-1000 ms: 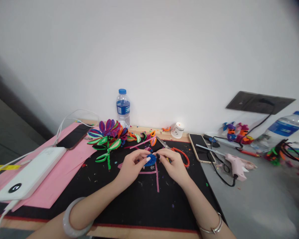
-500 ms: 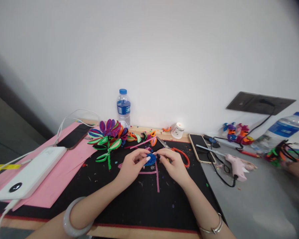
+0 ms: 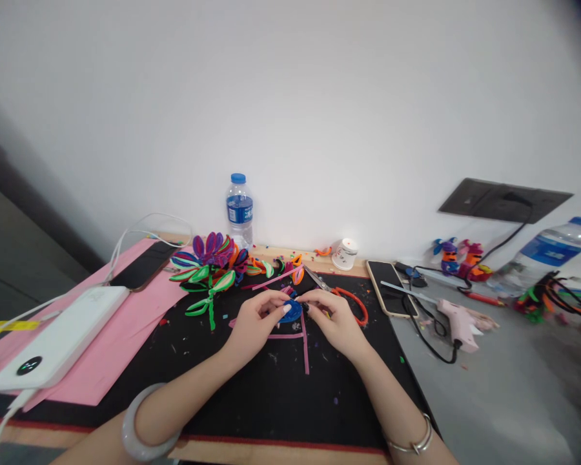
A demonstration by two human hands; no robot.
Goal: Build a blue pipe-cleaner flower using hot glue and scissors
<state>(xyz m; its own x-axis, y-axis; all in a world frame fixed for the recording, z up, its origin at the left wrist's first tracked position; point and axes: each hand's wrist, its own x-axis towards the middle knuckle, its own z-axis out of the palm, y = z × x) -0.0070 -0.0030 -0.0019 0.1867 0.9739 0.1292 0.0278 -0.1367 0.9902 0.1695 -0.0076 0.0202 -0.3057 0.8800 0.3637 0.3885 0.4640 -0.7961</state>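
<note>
Both hands [image 3: 252,324] [image 3: 337,324] pinch the blue disc [image 3: 293,312], right fingertips [image 3: 301,298] slightly nearer the left than before.

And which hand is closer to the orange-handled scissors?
Right. The right hand is just beside the handles of the orange-handled scissors; the left hand is farther away to the left, holding the blue coil.

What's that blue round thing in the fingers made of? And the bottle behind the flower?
Blue round thing: maybe fuzzy craft wire, matte, with curved rows showing, but it's too small to be sure.

Bottle: probably smooth, glossy plastic; its sides are see-through.
</note>
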